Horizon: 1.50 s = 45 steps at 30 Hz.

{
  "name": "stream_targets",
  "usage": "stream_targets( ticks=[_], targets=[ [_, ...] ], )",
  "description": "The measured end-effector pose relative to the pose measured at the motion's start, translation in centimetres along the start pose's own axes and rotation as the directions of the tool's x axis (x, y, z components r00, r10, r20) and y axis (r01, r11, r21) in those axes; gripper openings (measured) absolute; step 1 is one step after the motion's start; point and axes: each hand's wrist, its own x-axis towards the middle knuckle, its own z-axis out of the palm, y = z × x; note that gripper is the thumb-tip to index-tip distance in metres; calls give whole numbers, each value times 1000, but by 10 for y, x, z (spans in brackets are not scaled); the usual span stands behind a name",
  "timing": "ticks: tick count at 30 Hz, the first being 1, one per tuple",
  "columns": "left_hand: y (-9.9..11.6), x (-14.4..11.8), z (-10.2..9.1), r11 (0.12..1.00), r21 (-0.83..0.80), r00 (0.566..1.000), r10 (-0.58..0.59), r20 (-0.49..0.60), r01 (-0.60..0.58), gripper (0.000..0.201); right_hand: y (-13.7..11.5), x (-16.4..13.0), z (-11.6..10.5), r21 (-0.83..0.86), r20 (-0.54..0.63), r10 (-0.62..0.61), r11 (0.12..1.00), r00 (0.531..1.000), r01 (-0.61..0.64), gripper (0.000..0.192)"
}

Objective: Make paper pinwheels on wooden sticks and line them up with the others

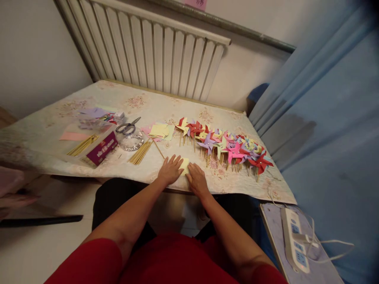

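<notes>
A small square of pale yellow paper [184,166] lies at the table's front edge between my two hands. My left hand [170,170] rests flat with its fingers spread, the tips on the paper's left side. On the right side of the paper, the outstretched fingers of my right hand [197,178] touch its edge. A single thin stick [158,149] lies just beyond my left fingers. Farther left is a bundle of similar sticks [141,153]. Behind them sits a pile of coloured paper squares [160,130], yellow on top.
Many paper pinwheels [225,144] on sticks are grouped at the right. To the left are black scissors [128,127], a ring of beads [132,142] and a clear box with a purple label [102,149]. A power strip [295,240] lies on a side stand by the blue curtain [331,130].
</notes>
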Motion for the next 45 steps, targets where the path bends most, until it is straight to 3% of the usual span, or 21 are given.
stream_targets(
  ticks=[7, 27, 37, 45],
  targets=[
    [2, -2, -5, 1000, 10, 1000, 9, -3, -8, 54, 3, 26, 9, -73, 129, -38, 996, 991, 48, 42],
    [3, -3, -6, 1000, -29, 1000, -3, 6, 3, 55, 14, 37, 8, -88, 110, -39, 995, 993, 49, 48],
    [4, -3, -4, 1000, -22, 1000, -10, 2, 10, 55, 28, 39, 11, -54, 15, 41, 998, 999, -40, 45],
    [3, -3, -3, 1000, -28, 1000, -9, 0, 9, 56, 24, 39, 8, -89, 154, -120, 987, 981, 135, 47]
  ],
)
